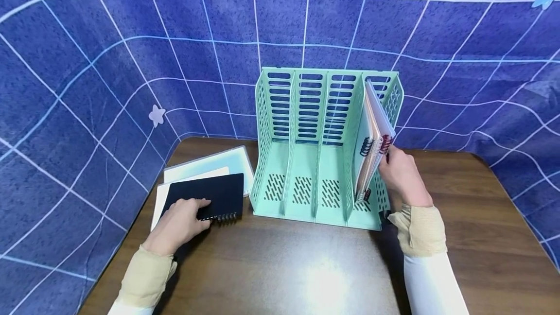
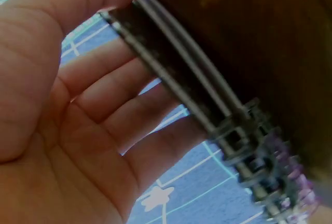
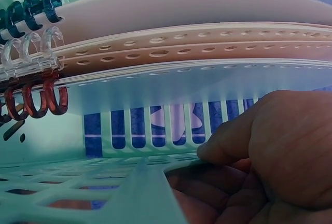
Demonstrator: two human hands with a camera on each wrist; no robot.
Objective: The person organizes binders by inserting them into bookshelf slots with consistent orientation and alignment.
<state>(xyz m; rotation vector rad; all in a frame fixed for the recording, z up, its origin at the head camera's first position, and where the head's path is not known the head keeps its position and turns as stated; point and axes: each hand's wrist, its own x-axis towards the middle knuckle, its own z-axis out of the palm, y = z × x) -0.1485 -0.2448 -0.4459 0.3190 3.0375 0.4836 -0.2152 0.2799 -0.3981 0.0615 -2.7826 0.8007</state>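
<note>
My left hand (image 1: 180,222) lies at the black spiral notebook (image 1: 205,193) on the left, fingers over its cover and thumb at its near edge. In the left wrist view the notebook's dark rings (image 2: 244,151) show edge-on, with clear purplish rings beside them. A mint-green file rack (image 1: 302,213) with several upright slots stands in the middle. My right hand (image 1: 403,174) grips the rack's right side wall, the thumb (image 3: 223,143) over its edge. Spiral notebooks (image 1: 372,130) with dark, clear and red rings stand leaning in the rightmost slot.
Under and behind the black notebook lie a white notebook (image 1: 159,203) and a pale blue one (image 1: 240,159), close to the rack's left side. The wooden table (image 1: 280,261) ends at a blue gridded cloth (image 1: 218,86) with stars, which hangs behind and along the left.
</note>
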